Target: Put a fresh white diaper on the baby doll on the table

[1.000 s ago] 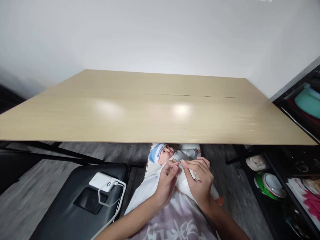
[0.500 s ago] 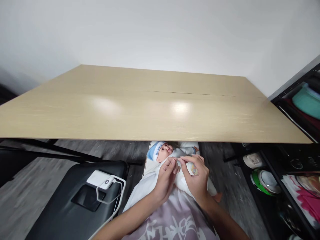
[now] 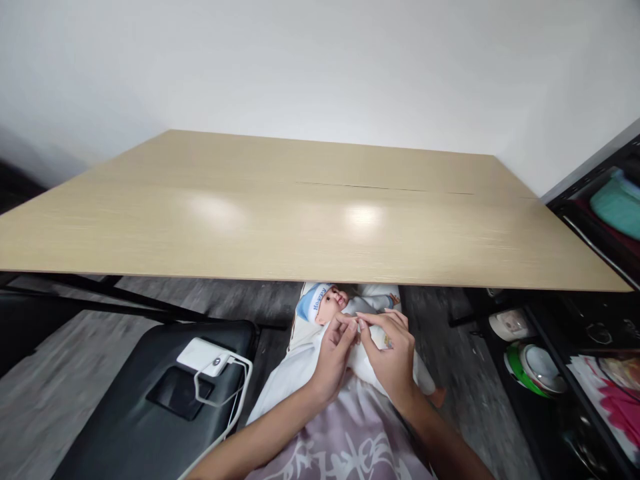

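Observation:
A baby doll (image 3: 334, 301) in a blue and white cap lies on my lap, its head just below the near edge of the table (image 3: 310, 213). It wears white clothing (image 3: 367, 363) and lies on a white cloth (image 3: 290, 373). My left hand (image 3: 336, 357) and my right hand (image 3: 389, 357) meet over the doll's chest, fingertips pinched on the white clothing near its neck. The doll's legs are mostly hidden by my right hand; one foot (image 3: 439, 398) shows.
A black chair (image 3: 150, 407) at my left carries a white power bank (image 3: 204, 355) with a white cable. A black shelf (image 3: 575, 347) at the right holds bowls (image 3: 535, 369), a white cup and colourful items. Grey floor lies beneath.
My fingertips have drawn closer together at the doll's collar. The view has shifted slightly; the doll stays in place.

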Action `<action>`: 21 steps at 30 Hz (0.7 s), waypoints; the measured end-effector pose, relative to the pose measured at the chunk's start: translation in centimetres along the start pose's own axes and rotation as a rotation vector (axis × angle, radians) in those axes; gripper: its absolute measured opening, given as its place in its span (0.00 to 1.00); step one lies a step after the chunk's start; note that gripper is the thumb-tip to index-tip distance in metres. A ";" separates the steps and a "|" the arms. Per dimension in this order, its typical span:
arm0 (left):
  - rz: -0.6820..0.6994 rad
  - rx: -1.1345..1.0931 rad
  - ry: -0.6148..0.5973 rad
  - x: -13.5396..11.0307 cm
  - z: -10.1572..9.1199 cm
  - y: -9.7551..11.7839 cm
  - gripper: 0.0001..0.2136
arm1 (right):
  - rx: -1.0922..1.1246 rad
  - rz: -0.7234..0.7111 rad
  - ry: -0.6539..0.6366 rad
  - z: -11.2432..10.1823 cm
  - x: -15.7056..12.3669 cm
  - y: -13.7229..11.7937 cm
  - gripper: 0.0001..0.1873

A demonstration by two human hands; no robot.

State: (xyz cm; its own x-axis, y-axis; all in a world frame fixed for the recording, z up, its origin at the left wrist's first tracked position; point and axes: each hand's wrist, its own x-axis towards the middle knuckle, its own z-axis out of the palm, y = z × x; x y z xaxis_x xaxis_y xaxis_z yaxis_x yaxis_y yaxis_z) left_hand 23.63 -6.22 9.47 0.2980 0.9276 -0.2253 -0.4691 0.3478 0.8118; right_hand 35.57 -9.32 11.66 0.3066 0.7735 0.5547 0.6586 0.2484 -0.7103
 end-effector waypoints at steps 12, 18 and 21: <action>0.437 0.779 -0.267 -1.0 -1.9 0.8 0.18 | 0.104 0.247 -0.062 -0.6 -0.7 2.7 0.09; 0.479 1.074 -0.502 -1.0 -1.7 0.9 0.33 | 0.077 0.393 -0.108 -3.8 -1.5 7.7 0.14; 0.456 1.244 -0.592 -0.6 -1.6 0.4 0.24 | -0.014 0.426 -0.195 -5.7 -2.4 10.7 0.17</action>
State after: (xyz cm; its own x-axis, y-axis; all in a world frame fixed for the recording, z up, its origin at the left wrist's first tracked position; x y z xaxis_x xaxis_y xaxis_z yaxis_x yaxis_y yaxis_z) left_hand 21.95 -6.37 9.10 0.7605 0.6249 0.1765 0.3042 -0.5831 0.7533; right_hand 45.77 -11.86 5.24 0.4175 0.9004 0.1226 0.5122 -0.1218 -0.8502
